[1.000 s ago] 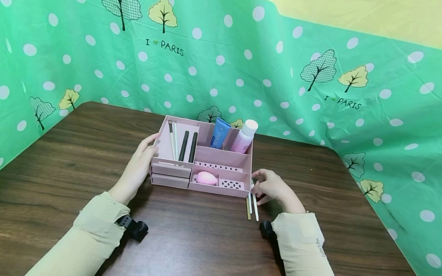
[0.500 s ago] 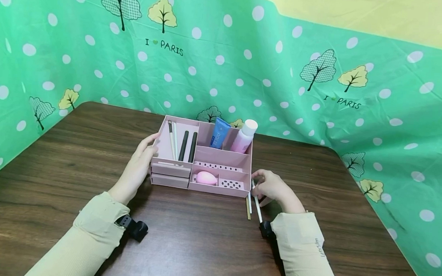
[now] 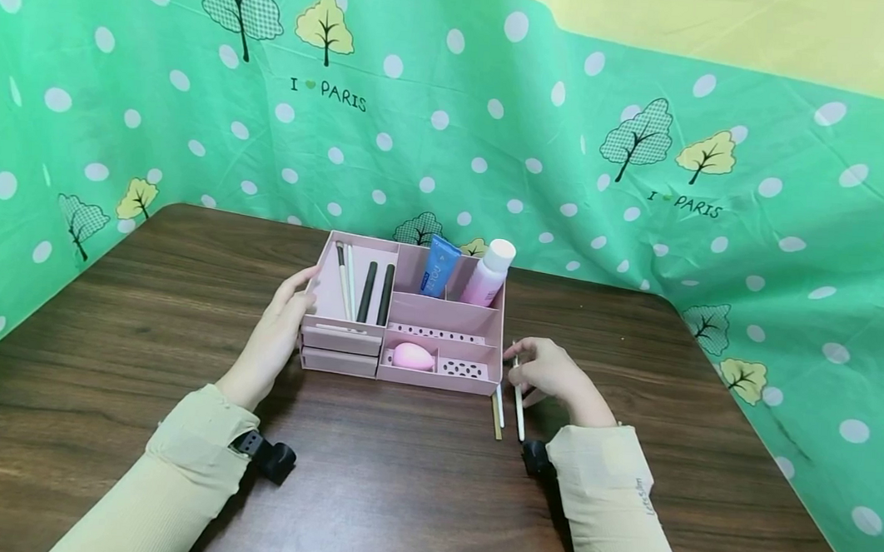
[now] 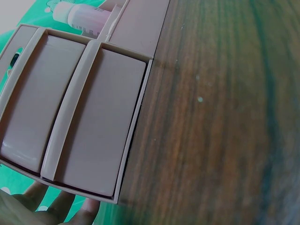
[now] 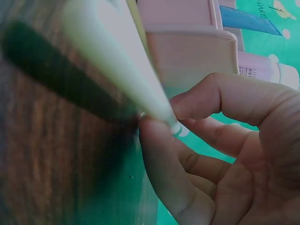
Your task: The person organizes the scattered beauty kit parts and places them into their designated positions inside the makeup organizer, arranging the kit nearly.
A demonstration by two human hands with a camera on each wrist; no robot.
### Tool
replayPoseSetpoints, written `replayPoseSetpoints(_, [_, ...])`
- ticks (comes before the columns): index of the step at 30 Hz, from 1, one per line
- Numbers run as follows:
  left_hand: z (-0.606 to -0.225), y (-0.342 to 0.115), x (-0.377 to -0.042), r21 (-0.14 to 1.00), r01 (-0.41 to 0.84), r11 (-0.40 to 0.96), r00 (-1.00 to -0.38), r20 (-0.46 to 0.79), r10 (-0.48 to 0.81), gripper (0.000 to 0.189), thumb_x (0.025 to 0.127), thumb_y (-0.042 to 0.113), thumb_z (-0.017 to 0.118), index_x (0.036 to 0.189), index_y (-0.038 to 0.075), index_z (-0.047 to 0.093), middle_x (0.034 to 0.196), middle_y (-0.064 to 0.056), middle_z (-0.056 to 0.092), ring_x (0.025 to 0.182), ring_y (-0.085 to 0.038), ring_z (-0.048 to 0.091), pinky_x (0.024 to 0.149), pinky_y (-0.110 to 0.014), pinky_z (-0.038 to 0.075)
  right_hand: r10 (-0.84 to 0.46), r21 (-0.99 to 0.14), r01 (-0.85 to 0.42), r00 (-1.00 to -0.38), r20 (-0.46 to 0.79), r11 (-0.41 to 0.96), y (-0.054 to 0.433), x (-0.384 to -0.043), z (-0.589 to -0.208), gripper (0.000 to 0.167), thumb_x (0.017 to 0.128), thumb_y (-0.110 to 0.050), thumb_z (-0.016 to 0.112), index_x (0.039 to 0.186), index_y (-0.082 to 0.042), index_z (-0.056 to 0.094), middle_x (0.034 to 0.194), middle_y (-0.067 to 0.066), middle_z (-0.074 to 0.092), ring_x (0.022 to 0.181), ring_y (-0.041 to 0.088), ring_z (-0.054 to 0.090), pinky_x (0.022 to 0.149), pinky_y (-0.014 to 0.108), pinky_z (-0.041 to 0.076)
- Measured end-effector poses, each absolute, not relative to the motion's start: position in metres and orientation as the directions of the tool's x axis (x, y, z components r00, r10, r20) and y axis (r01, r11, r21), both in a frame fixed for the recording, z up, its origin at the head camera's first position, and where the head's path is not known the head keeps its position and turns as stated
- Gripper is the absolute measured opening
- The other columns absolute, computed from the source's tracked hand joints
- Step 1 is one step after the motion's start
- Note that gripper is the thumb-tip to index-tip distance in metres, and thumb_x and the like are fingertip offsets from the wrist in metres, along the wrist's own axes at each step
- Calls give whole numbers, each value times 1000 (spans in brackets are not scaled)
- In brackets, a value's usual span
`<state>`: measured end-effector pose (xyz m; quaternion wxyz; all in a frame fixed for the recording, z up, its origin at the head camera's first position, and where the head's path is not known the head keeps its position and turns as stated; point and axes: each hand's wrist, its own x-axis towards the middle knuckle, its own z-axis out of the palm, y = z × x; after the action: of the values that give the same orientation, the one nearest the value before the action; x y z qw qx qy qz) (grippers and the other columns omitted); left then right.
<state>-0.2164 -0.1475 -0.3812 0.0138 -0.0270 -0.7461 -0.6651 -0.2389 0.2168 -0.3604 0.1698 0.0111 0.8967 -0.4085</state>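
A pink desk organizer (image 3: 440, 382) stands on the table. My left hand (image 3: 272, 334) rests along its left wall, fingers fairly straight; in the left wrist view the fingers (image 4: 61, 206) touch its side. At the organizer's right front corner, my right hand (image 3: 549, 373) pinches a slim white stick (image 3: 521, 413) between thumb and forefinger. In the right wrist view that white stick (image 5: 122, 61) tapers toward the pinch; its kind is unclear. Left of it lie a gold-coloured stick (image 3: 496, 419) and a thin white stick (image 3: 500, 406), their far ends hidden beside the organizer.
Inside the organizer are a makeup brush (image 3: 344, 279), a white stick (image 3: 352, 281), two dark sticks, a blue tube (image 3: 440, 266), a pink bottle with a white cap (image 3: 489, 274) and a pink makeup sponge (image 3: 413, 356). Two drawers (image 3: 340, 362) face front. A green polka-dot cloth (image 3: 433, 159) hangs behind.
My right hand has shifted slightly right with the white stick, drawing it apart from the other two sticks. My left hand and the organizer have stayed in place.
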Motion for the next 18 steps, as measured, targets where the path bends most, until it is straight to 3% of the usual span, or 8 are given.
replayPoseSetpoints(7, [-382,-148,-217,992,58,113,-998,56,21,54,104,28,30,158,27,24,165,-5,17,147,-23,18,118,-50,17,-123,-740,152,-945,-303,656,214,-237,-357,40,84,2,61,123,8,56,89,13,58,63,14,57,58,37,58])
replayPoseSetpoints(18, [-381,-147,-217,992,55,116,-998,53,20,54,104,28,31,158,27,24,165,-5,17,148,-22,17,119,-50,15,-139,-753,124,-951,-276,646,212,-236,-355,41,85,1,59,125,9,54,90,14,61,64,15,62,59,37,59])
